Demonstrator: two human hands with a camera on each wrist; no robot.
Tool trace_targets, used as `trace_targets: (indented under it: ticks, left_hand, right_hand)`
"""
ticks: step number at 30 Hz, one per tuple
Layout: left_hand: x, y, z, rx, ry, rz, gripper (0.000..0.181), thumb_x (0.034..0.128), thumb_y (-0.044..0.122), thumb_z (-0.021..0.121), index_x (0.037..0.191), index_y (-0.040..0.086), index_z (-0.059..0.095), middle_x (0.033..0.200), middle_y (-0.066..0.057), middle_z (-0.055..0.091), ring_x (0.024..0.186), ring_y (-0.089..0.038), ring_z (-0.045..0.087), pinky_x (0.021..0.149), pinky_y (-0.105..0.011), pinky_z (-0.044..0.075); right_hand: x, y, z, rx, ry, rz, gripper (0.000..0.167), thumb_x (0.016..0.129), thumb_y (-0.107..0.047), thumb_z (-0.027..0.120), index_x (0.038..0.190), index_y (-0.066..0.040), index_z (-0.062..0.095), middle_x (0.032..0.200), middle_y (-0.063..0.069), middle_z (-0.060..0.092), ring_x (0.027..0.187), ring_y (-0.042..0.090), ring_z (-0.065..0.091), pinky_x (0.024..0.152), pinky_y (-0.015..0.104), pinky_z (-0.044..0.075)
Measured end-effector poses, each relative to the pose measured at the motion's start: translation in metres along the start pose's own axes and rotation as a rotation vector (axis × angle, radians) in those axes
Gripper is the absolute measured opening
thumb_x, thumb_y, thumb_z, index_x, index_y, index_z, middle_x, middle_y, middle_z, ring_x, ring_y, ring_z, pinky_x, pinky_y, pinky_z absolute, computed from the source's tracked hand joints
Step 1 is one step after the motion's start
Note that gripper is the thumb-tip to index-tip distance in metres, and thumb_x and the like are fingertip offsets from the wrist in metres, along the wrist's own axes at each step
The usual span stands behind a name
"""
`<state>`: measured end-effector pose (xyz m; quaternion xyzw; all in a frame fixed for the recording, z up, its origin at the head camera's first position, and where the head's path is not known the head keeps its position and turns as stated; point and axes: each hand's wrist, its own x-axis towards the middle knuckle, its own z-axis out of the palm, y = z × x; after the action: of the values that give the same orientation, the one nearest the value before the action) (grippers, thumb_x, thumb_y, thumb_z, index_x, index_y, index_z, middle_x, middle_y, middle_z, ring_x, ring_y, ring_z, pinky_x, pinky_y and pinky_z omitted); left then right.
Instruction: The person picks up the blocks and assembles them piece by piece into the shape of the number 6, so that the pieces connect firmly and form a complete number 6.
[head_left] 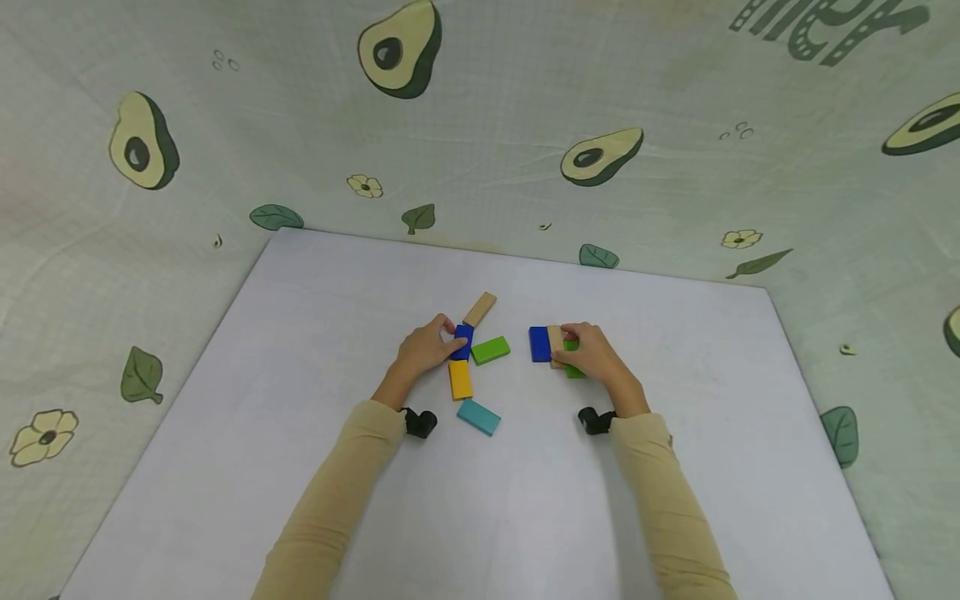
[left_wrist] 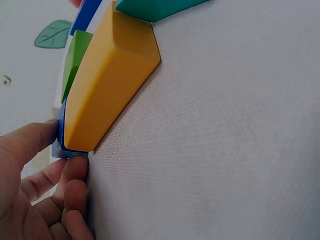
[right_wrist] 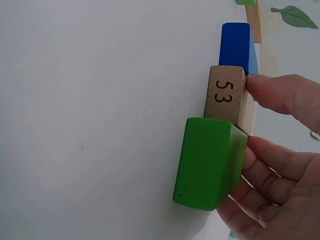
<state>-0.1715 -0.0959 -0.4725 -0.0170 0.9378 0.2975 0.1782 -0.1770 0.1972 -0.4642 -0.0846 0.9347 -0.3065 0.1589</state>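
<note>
My left hand (head_left: 426, 346) pinches a blue block (head_left: 463, 340) between thumb and fingers; in the left wrist view its end is partly hidden behind a yellow block (left_wrist: 107, 75). That yellow block touches the blue one's near end. A light green block (head_left: 491, 350) lies just right of the blue one, and a plain wooden block (head_left: 480, 308) lies beyond it. On the right, my right hand (head_left: 597, 357) grips a wooden block marked 53 (right_wrist: 225, 95). It stands between a second blue block (head_left: 539, 344) and a darker green block (right_wrist: 205, 162), side by side.
A teal block (head_left: 478, 417) lies nearest me, by the yellow one. The white tabletop (head_left: 510, 517) reaches back to a hanging cloth (head_left: 495, 108) printed with avocados and leaves. Black wrist cameras (head_left: 422, 423) sit at both wrists.
</note>
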Motion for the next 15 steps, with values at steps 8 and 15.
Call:
trace_targets:
  ticks: [8,15]
  left_hand:
    - [0.000,0.001,-0.001,0.006,-0.001,0.003,0.038,0.0900,0.043,0.057,0.115,0.015,0.050,0.076,-0.005,0.053,0.068,-0.020,0.050,0.058,-0.025,0.033]
    - [0.001,0.000,0.000,0.001,0.001,0.005,0.038,0.0900,0.043,0.057,0.115,0.015,0.050,0.076,-0.005,0.053,0.068,-0.020,0.050,0.058,-0.025,0.033]
  right_hand:
    - [0.002,-0.006,-0.001,-0.042,-0.002,0.052,0.060,0.082,-0.020,0.063,0.131,0.009,0.043,0.115,0.022,0.054,0.111,0.035,0.043,0.092,0.047,0.039]
    - [0.005,-0.014,0.004,-0.140,0.048,0.131,0.050,0.084,-0.022,0.062,0.122,0.008,0.051,0.106,0.020,0.060,0.102,0.034,0.047,0.085,0.044,0.042]
